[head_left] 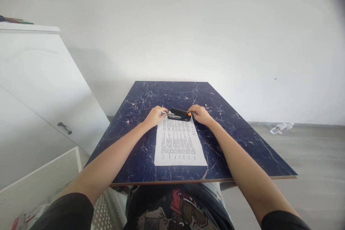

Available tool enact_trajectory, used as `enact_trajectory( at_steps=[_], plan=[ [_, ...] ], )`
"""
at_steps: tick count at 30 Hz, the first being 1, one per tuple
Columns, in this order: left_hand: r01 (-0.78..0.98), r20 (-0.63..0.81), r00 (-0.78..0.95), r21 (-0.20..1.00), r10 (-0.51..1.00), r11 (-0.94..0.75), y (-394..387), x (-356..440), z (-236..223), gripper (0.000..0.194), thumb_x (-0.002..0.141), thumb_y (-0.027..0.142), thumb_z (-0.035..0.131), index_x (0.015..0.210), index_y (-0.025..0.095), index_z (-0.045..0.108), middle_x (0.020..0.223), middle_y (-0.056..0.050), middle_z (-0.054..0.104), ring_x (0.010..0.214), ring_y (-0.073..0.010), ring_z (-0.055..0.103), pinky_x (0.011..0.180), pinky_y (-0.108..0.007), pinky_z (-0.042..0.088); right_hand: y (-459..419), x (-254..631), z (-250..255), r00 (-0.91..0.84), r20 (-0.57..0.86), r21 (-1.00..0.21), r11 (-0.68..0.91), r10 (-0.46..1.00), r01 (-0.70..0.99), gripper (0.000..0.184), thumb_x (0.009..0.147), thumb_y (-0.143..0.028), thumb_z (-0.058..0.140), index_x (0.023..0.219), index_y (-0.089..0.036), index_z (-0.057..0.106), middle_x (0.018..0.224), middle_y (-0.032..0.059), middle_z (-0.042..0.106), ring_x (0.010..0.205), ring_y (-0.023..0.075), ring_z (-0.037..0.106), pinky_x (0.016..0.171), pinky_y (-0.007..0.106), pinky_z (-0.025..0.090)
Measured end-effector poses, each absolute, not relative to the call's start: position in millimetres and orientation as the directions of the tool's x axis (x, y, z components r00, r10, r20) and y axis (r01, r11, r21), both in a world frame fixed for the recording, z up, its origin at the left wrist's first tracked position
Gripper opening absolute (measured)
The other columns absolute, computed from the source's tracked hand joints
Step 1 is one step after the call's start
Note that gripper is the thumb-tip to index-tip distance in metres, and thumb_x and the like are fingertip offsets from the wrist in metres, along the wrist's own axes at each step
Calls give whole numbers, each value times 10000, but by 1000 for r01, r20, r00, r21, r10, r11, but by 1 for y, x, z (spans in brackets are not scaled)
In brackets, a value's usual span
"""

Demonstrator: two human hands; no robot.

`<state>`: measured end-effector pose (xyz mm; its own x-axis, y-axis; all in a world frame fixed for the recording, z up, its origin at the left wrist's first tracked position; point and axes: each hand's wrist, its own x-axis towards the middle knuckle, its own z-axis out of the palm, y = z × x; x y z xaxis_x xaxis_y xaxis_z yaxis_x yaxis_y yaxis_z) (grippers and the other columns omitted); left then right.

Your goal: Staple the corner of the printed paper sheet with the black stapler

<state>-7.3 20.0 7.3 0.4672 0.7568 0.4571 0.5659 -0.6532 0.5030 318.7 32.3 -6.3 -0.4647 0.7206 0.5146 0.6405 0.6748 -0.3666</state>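
Observation:
A printed sheet of paper (178, 143) lies on a dark blue marbled table (242, 140). Across the sheet's far edge lies a black stapler (180, 114) with an orange end. My left hand (155, 115) rests at the stapler's left, silver end, its fingers curled and pinching there. My right hand (199, 113) is at the stapler's orange right end, with fingers closed on it. What the left fingertips pinch is too small to make out.
A white cabinet (40, 93) with a dark handle stands to the left, and a white perforated bin (51, 183) is below it. A clear plastic bottle (280, 127) lies on the grey floor at the right. A white wall is behind the table.

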Motion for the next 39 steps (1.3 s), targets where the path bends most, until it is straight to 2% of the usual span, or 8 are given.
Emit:
enact_trajectory(
  at_steps=[11,17,39],
  plan=[
    [564,425,466,534,776,-631,21,-8,6,208,908,219,631,1052,246,779,1029,-74,758,1061,-273,649,946,-415,500,33,319,-7,-477,509,-359,681,716,639,408,792,-9,473,926,-234,786,971,42,770,906,229,671,865,363,537],
    [545,453,463,533,762,-648,20,-8,7,203,918,218,624,1051,251,774,1049,-63,762,1065,-264,650,948,-404,490,34,320,-8,-481,510,-362,685,713,632,396,803,-14,469,925,-225,782,976,42,770,910,224,672,862,356,534],
    [547,450,455,540,769,-639,21,-8,6,203,916,229,629,1047,258,782,1016,-55,769,981,-252,654,892,-388,492,33,319,-7,-485,500,-363,682,717,635,388,807,-36,469,927,-225,786,977,54,769,900,231,669,861,375,541]
  ],
)
